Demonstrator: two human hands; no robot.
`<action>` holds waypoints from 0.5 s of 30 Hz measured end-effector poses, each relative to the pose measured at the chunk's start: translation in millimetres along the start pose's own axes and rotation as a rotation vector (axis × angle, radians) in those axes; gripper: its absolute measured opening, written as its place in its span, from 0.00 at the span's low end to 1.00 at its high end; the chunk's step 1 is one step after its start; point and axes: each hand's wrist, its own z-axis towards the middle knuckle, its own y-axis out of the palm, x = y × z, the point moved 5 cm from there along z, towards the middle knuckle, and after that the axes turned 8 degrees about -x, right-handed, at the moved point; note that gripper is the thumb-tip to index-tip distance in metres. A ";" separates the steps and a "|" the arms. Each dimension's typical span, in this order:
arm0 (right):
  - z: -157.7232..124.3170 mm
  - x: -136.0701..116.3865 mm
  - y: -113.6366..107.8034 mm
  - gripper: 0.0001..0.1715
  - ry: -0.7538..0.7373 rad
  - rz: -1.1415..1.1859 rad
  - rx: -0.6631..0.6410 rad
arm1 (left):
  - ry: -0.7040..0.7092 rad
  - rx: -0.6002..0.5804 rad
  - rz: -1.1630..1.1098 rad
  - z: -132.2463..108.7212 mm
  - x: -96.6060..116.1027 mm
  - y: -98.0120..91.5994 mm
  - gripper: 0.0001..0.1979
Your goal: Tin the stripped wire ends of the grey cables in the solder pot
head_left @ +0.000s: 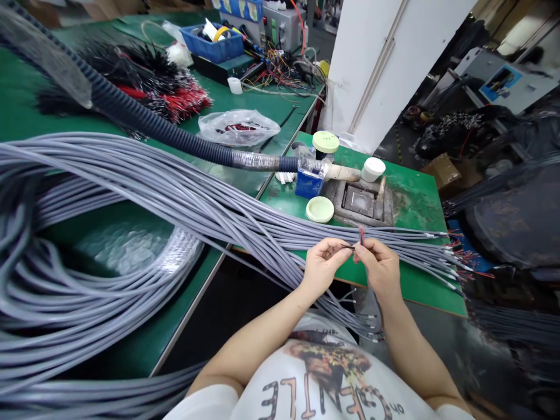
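Both hands meet in the head view over a bundle of long grey cables (289, 236). My left hand (322, 265) pinches a thin black wire (349, 247) between thumb and forefinger. Close beside it, my right hand (381, 265) is closed on a small group of thin wires (361, 234), red and dark, whose ends stick up above the fingertips. The fingers hide where these wires run. Stripped cable ends with red and dark wires (464, 256) fan out to the right of my right hand.
Beyond the hands stand a square solder pot (361, 199), a ribbed hose (210, 151), a pale green dish (319, 209), a white jar (373, 168) and a blue box (308, 183). Coiled cables (87, 326) fill the left. A plastic bag (238, 127) lies on the green table (258, 96).
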 end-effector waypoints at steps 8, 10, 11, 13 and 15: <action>10.4 -15.7 13.9 0.09 -0.068 -0.097 -0.042 | -0.043 0.050 -0.086 1.2 -1.2 -11.5 0.08; 14.1 -17.1 17.3 0.09 -0.075 -0.106 -0.055 | -0.066 0.061 -0.116 2.2 -1.0 -13.6 0.09; 17.4 -17.6 18.3 0.09 -0.076 -0.124 -0.059 | -0.082 0.062 -0.125 2.8 -1.0 -14.8 0.10; 28.1 -19.3 18.5 0.10 -0.082 -0.202 -0.061 | -0.118 0.045 -0.089 3.5 -0.5 -18.3 0.11; 44.7 -21.8 17.4 0.11 -0.101 -0.312 -0.065 | -0.104 0.020 0.072 3.6 3.8 -25.1 0.12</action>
